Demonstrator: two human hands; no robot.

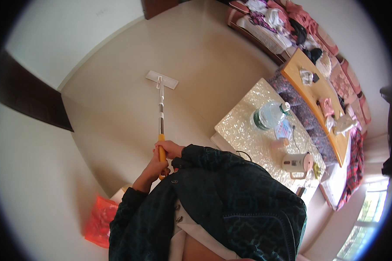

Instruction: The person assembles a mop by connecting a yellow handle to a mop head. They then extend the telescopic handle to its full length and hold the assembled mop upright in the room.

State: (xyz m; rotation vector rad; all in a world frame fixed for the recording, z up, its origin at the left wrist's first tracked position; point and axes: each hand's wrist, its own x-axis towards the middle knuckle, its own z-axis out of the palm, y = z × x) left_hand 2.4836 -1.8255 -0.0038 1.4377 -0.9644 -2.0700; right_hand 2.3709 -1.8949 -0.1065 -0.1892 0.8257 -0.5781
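A flat mop (pixel 162 121) stretches away from me, its white rectangular head (pixel 170 82) lying on the beige floor. Its pole is metal and white, with a yellow grip at my end. My left hand (pixel 155 167) is closed round the lower part of that grip. Just above it, my right hand (pixel 173 149) wraps the grip from the right side. Both forearms are in dark patterned sleeves.
On my right stands a table (pixel 237 111) with a shiny cover, bearing a large water bottle (pixel 268 116) and a white kettle (pixel 297 163). Beyond are a wooden bench table (pixel 311 93) and a cluttered sofa (pixel 265 32). A red plastic bag (pixel 101 222) sits at lower left, near a dark doorway (pixel 35 95).
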